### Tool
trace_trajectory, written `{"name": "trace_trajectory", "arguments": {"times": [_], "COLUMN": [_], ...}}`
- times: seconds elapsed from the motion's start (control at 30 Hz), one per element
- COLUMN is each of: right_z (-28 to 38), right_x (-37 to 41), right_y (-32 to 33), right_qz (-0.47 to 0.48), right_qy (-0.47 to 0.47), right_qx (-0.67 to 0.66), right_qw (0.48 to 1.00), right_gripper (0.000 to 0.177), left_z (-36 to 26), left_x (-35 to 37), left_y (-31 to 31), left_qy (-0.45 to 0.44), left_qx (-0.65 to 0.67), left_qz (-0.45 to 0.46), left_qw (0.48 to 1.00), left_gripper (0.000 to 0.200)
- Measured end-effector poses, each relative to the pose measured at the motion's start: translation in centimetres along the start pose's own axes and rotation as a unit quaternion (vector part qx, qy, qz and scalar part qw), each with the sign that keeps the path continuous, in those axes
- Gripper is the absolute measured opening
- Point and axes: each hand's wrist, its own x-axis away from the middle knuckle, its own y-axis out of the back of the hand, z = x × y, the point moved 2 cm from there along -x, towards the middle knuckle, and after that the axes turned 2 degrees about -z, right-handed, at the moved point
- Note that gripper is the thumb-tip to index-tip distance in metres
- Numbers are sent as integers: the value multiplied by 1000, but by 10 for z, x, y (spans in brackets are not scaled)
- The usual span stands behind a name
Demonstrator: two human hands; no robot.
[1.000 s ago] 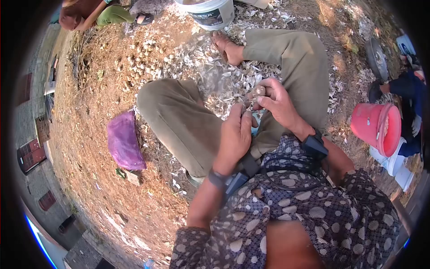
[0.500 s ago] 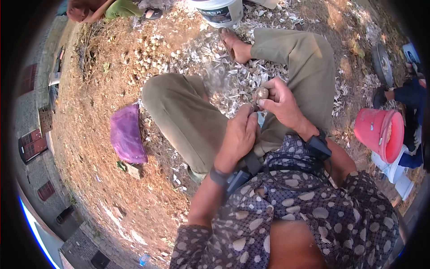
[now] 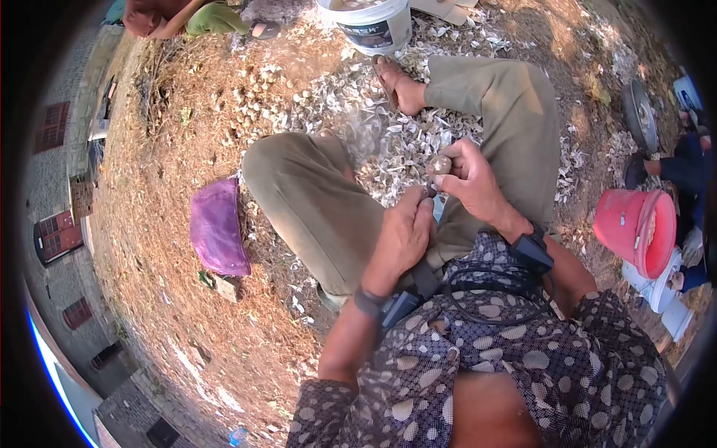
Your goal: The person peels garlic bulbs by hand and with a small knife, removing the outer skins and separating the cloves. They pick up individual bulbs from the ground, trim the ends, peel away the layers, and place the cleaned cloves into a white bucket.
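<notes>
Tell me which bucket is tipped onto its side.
The pink bucket at the right edge, its mouth facing sideways. The white bucket beyond the person's foot stands upright, mouth up.

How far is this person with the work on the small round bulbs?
Done: many pale husks lie between the legs. In hand: the right hand holds one round bulb, with the left hand close below it. Left: a scatter of whole bulbs lies on the ground farther out.

The bulb looked dry and papery; the trousers were matt olive cloth, the red bucket smooth plastic.
</notes>
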Motion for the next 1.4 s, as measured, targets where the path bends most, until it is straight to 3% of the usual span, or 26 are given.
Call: {"name": "trace_trajectory", "arguments": {"times": [0.27,0.47,0.57,0.67,0.77,0.9,0.97,1.4], "right_z": [-4,1,-4,-14,0,0,0,0], "right_x": [3,4,10,21,17,-4,-3,2], "right_y": [-3,-8,-12,-19,-19,-1,0,-7], "right_qz": [31,32,69,95,68,12,4,18], "right_qy": [57,31,23,10,-37,-1,1,-34], "right_qx": [102,66,121,81,-78,-204,-182,-58], "right_qw": [993,997,990,992,994,979,983,998], "right_gripper": [29,28,27,28,31,34,37,38], "left_z": [0,1,9,-2,-2,10,7,7], "left_x": [-1,-1,-6,-13,-18,-9,-4,-3], "left_y": [-3,-8,-5,16,29,12,5,11], "left_qy": [13,-16,-48,-22,-48,-22,-20,-35], "left_qx": [36,54,74,137,183,129,110,52], "left_qz": [2,-40,-100,-206,-236,-89,-26,3], "left_qw": [999,998,991,969,953,987,993,998], "left_gripper": [20,21,22,23,25,25,25,20]}}
